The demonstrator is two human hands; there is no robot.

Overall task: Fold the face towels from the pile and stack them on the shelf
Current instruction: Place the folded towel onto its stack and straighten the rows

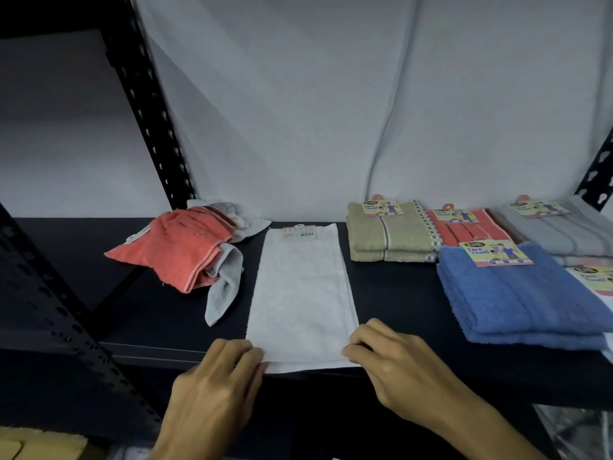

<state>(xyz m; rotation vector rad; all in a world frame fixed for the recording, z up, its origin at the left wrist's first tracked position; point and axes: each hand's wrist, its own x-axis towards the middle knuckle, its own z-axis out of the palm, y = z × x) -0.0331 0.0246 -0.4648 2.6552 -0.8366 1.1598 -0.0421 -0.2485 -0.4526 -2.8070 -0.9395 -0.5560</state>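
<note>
A white face towel [302,293] lies folded lengthwise into a long strip on the dark shelf [132,310], its paper tag at the far end. My left hand [219,380] pinches its near left corner at the shelf's front edge. My right hand [394,363] pinches the near right corner. The loose pile [185,247] of coral and pale grey towels sits to the left. Folded towels lie to the right: an olive stack [384,237], a coral one [467,229], a grey one [560,230] and a blue one [517,297] nearest.
Black perforated uprights [149,104] frame the shelf on the left, and another stands at the far right [597,167]. A grey cloth backdrop [331,111] hangs behind. Another white tagged towel [597,280] shows at the right edge. Something yellow [39,443] lies below left.
</note>
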